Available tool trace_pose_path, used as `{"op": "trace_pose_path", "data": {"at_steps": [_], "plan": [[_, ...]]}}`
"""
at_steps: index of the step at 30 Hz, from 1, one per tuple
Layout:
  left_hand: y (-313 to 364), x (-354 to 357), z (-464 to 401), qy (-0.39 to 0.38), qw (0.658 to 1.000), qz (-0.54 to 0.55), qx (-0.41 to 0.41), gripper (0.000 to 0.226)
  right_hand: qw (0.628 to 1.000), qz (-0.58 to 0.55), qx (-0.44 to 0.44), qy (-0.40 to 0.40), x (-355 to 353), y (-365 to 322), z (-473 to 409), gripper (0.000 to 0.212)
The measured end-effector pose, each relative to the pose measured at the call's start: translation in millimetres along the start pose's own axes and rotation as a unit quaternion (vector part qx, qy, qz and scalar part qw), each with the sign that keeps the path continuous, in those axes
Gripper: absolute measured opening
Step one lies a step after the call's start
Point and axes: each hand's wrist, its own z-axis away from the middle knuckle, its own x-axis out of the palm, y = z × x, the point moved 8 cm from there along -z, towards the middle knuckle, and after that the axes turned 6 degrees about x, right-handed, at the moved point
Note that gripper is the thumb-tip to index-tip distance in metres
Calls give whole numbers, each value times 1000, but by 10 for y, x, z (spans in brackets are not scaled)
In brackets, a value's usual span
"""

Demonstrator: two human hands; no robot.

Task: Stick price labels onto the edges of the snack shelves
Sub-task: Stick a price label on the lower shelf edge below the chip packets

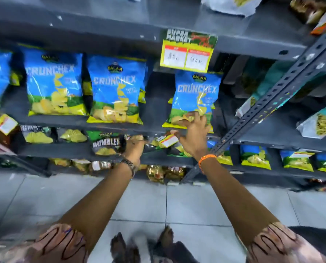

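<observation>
A small yellow, red and white price label (167, 140) lies tilted against the front edge of the grey snack shelf (72, 123) that carries the blue Crunchex bags. My right hand (193, 132) pinches the label's right end with thumb and forefinger, its other fingers spread over the lowest Crunchex bag (195, 99). My left hand (134, 147) reaches to the same shelf edge just left of the label, fingertips against the edge; what it grips is blurred. A larger yellow price label (187, 51) hangs from the shelf above.
More Crunchex bags (115, 88) stand to the left. Black Rumbles bags (106, 144) fill the shelf below. A slanted perforated metal upright (268, 99) runs right of my right hand. Another small label (5, 123) sits far left. Grey floor tiles (44, 198) lie underfoot.
</observation>
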Motion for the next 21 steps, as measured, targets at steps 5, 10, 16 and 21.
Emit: {"op": "trace_pose_path", "data": {"at_steps": [5,10,16,21], "plan": [[-711,483,-67,-105,993,-18,-53,13,975,193,-19,-107,508,294,94,43],[-1080,665,-136,-67,997,33,-14,44,970,217,-23,-105,639,412,143,29],[-1507,300,-250,56,997,-52,8,23,980,160,-1,-117,995,331,288,16],[-1593,206,-262,95,987,-131,0,8,984,148,22,-95,1091,443,347,8]]}}
